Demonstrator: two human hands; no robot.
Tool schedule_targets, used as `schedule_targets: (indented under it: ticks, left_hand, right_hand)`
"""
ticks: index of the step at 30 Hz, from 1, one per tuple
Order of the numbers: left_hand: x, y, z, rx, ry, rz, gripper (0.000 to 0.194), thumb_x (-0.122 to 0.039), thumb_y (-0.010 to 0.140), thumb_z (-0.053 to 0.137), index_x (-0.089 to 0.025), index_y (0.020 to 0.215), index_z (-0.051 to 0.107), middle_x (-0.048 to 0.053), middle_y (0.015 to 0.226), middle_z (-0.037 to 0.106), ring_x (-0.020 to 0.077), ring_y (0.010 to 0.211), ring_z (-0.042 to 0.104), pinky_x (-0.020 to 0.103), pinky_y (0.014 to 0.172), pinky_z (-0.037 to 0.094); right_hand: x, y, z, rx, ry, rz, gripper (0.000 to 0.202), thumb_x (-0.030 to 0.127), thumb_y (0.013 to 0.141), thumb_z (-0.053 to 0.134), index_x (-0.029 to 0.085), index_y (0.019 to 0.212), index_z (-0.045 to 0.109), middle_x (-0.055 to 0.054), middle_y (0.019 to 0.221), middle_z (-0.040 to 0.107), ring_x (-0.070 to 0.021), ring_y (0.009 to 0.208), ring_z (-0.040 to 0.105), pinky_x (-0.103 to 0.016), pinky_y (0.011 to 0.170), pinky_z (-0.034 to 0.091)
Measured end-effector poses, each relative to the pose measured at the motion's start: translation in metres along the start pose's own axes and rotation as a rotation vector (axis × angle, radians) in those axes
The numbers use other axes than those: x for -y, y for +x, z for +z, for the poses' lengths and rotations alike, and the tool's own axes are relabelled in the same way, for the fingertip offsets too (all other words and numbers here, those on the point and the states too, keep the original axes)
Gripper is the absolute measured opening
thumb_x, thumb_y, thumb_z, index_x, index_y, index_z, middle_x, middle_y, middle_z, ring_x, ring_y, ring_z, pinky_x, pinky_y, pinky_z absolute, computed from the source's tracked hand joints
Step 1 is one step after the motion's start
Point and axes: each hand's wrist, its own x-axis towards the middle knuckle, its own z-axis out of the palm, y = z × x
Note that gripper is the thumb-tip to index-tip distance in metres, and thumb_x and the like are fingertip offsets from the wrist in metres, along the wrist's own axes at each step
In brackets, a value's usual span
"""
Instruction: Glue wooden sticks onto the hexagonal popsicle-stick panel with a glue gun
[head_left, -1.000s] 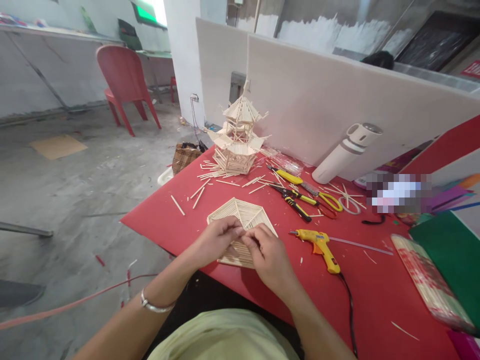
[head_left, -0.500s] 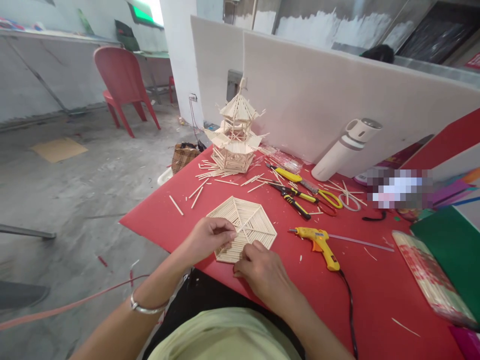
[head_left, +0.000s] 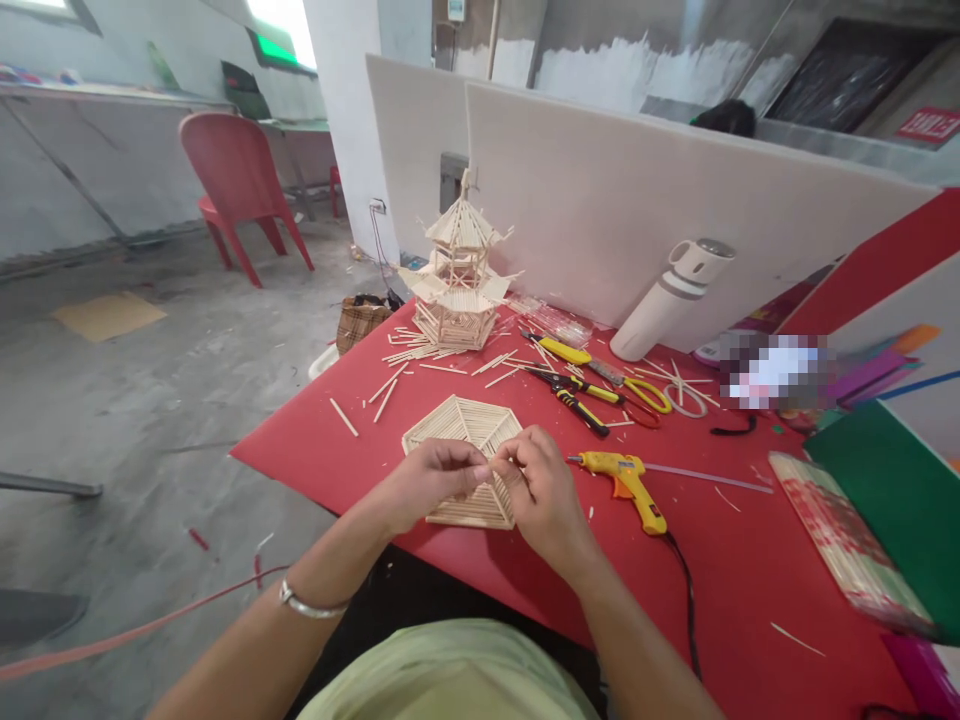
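A flat many-sided panel of thin wooden sticks [head_left: 469, 515] lies on the red table near its front edge. Over its middle, my left hand [head_left: 439, 480] has thumb and fingertips pinched together. My right hand [head_left: 544, 500] meets it there, its fingers curled and pinched as well. Whatever sits between the fingertips is too small or too hidden to make out. Both hands cover part of the panel's centre and right side. Right of them rests a yellow glue gun [head_left: 624, 485] with a clear glue stick in its back.
A stick-built pagoda model [head_left: 461, 280] stands at the back, loose sticks [head_left: 420, 345] scattered around it. Yellow-handled pliers [head_left: 577, 400], a cutter [head_left: 559, 348] and scissors [head_left: 646, 395] lie mid-table. A white bottle [head_left: 671, 300] stands behind, and a stick pack [head_left: 847, 540] lies right.
My right hand has lifted from the panel's near right edge to its middle, and its fingertips now meet those of my left hand. The camera view has shifted slightly.
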Motion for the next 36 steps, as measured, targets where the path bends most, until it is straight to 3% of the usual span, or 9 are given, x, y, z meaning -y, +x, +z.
schedule_targets:
  ticks: [6, 10, 13, 16, 18, 22, 27, 31, 36]
  left_hand:
    - [-0.003, 0.002, -0.008, -0.225, -0.027, 0.161, 0.028, -0.035, 0.059, 0.089, -0.013, 0.064, 0.073, 0.001, 0.066, 0.061, 0.0109, 0.064, 0.053, 0.024, 0.06, 0.041]
    - [-0.006, 0.003, -0.008, -0.242, -0.211, 0.138, 0.026, -0.032, 0.059, 0.09, -0.013, 0.064, 0.073, 0.0, 0.062, 0.062, 0.0107, 0.062, 0.055, 0.024, 0.062, 0.045]
    - [-0.013, 0.002, -0.009, -0.338, -0.27, 0.238, 0.026, -0.034, 0.063, 0.088, -0.014, 0.067, 0.072, 0.0, 0.063, 0.064, 0.0109, 0.063, 0.057, 0.024, 0.064, 0.048]
    - [-0.018, 0.007, -0.004, -0.459, -0.296, 0.345, 0.026, -0.034, 0.068, 0.086, -0.015, 0.076, 0.069, 0.002, 0.078, 0.071, 0.0126, 0.075, 0.063, 0.024, 0.073, 0.052]
    - [-0.017, 0.013, 0.005, -0.359, -0.332, 0.283, 0.028, -0.035, 0.07, 0.084, -0.016, 0.077, 0.065, 0.004, 0.091, 0.073, 0.0137, 0.077, 0.065, 0.026, 0.072, 0.054]
    - [-0.017, 0.022, 0.018, -0.063, -0.381, 0.015, 0.027, -0.037, 0.073, 0.08, -0.015, 0.078, 0.066, 0.002, 0.066, 0.066, 0.0113, 0.056, 0.059, 0.024, 0.056, 0.049]
    - [-0.024, 0.021, 0.011, -0.162, -0.377, 0.056, 0.024, -0.026, 0.06, 0.091, -0.011, 0.067, 0.074, 0.003, 0.065, 0.067, 0.0104, 0.061, 0.061, 0.021, 0.061, 0.048]
    - [-0.03, 0.02, 0.014, -0.164, -0.554, 0.077, 0.022, -0.019, 0.054, 0.093, -0.014, 0.066, 0.075, 0.004, 0.079, 0.073, 0.017, 0.072, 0.068, 0.029, 0.07, 0.055]
    - [-0.039, 0.02, 0.014, -0.129, -0.555, 0.169, 0.016, -0.015, 0.059, 0.09, -0.015, 0.066, 0.076, 0.008, 0.115, 0.073, 0.024, 0.109, 0.067, 0.031, 0.092, 0.053]
  right_hand:
    - [0.002, 0.003, 0.008, -0.04, 0.266, 0.094, 0.022, 0.036, 0.099, 0.048, 0.022, 0.084, 0.056, -0.002, 0.09, 0.057, -0.0148, 0.082, 0.055, -0.026, 0.071, 0.045]
    - [0.005, 0.003, 0.014, 0.039, 0.388, 0.148, 0.022, 0.038, 0.099, 0.049, 0.022, 0.087, 0.057, -0.005, 0.106, 0.065, -0.0147, 0.091, 0.061, -0.028, 0.079, 0.048]
    - [0.007, 0.001, 0.019, 0.265, 0.602, 0.327, 0.024, 0.043, 0.097, 0.051, 0.022, 0.086, 0.055, 0.001, 0.078, 0.067, -0.0114, 0.063, 0.06, -0.023, 0.059, 0.048]
    - [0.012, 0.003, 0.015, 0.226, 0.734, 0.414, 0.021, 0.041, 0.093, 0.056, 0.022, 0.084, 0.057, 0.003, 0.068, 0.066, -0.0102, 0.056, 0.058, -0.021, 0.052, 0.047]
    - [0.018, 0.01, 0.005, 0.199, 0.7, 0.356, 0.015, 0.035, 0.091, 0.059, 0.021, 0.085, 0.062, 0.002, 0.074, 0.07, -0.01, 0.06, 0.061, -0.021, 0.055, 0.05]
    - [0.024, 0.029, -0.026, 0.172, 0.625, 0.239, 0.01, 0.031, 0.085, 0.068, 0.021, 0.085, 0.066, 0.002, 0.073, 0.07, -0.0123, 0.063, 0.065, -0.023, 0.057, 0.051]
    - [0.012, 0.034, -0.043, -0.164, 0.398, 0.287, 0.03, 0.037, 0.067, 0.086, 0.02, 0.083, 0.067, 0.0, 0.075, 0.073, -0.0154, 0.069, 0.066, -0.025, 0.062, 0.048]
    - [0.01, 0.032, -0.025, -0.057, 0.216, 0.168, 0.037, 0.037, 0.075, 0.081, 0.026, 0.11, 0.071, 0.001, 0.078, 0.074, -0.016, 0.075, 0.064, -0.027, 0.068, 0.046]
    - [0.017, 0.042, -0.02, -0.083, 0.069, -0.013, 0.021, 0.036, 0.093, 0.062, 0.029, 0.084, 0.079, 0.0, 0.079, 0.074, -0.0161, 0.076, 0.061, -0.03, 0.073, 0.046]
